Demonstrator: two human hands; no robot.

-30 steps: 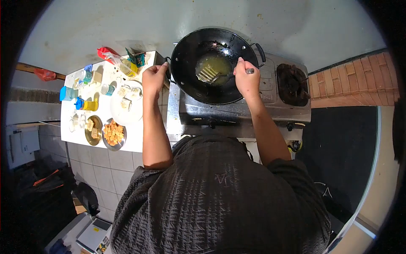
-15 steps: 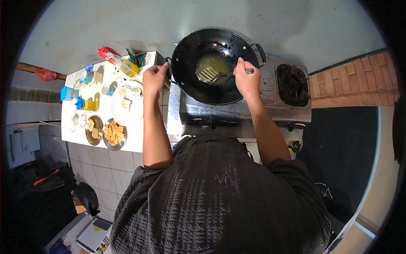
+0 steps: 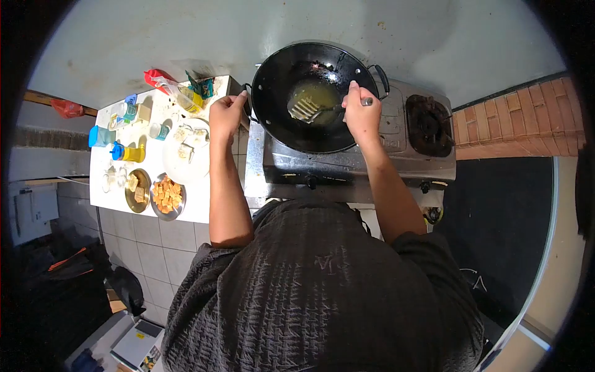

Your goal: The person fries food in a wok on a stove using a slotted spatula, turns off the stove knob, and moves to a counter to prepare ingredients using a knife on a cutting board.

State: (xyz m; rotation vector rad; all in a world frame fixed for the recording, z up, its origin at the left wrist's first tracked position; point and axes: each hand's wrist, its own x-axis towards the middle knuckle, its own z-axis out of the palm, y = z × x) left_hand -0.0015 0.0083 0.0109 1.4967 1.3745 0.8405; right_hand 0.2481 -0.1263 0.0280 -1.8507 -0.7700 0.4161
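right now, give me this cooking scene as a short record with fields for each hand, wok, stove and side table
left hand: gripping the wok's left handle
right hand: holding a slotted spatula
wok: on the stove, yellowish liquid inside, spatula head in it
stove: metal, another burner right of the wok
side table: white plate, orange-brown pieces, yellow bottle

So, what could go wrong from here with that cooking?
Yellowish liquid pooled in the wok might splash the right-hand grip, which holds the slotted spatula above the wok's near right side. And if the left-hand grip at the wok's left handle tugs or slips, the wok could tilt and spill.
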